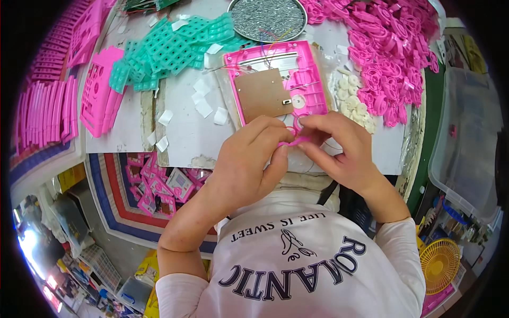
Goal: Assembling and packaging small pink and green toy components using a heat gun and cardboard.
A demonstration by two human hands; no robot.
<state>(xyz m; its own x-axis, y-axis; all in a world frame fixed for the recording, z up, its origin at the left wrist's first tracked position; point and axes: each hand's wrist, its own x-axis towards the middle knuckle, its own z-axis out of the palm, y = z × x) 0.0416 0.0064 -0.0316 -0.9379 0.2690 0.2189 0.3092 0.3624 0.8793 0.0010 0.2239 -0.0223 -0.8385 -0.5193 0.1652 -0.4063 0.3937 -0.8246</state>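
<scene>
My left hand [253, 156] and my right hand [342, 146] meet at the table's near edge, fingers closed on a small pink plastic piece [292, 142]. Its exact shape is mostly covered by my fingers, and a thin wire shows beside it. Just beyond my fingertips lies a pink plastic housing [313, 98] with its inside facing up. A brown circuit board [259, 94] rests in it, along with a small black-and-silver switch [287, 102] and a white round part [299, 101]. Thin coloured wires run over the housing's far edge.
Teal rubber keypads [169, 50] and white paper squares [203, 108] lie left. A round metal dish [268, 20] of small metal pieces stands behind. Pink strap-like parts [389, 58] and white discs [352, 100] heap right. Pink housings [47, 114] stack far left; assembled pieces [159, 183] fill a striped-cloth bin below.
</scene>
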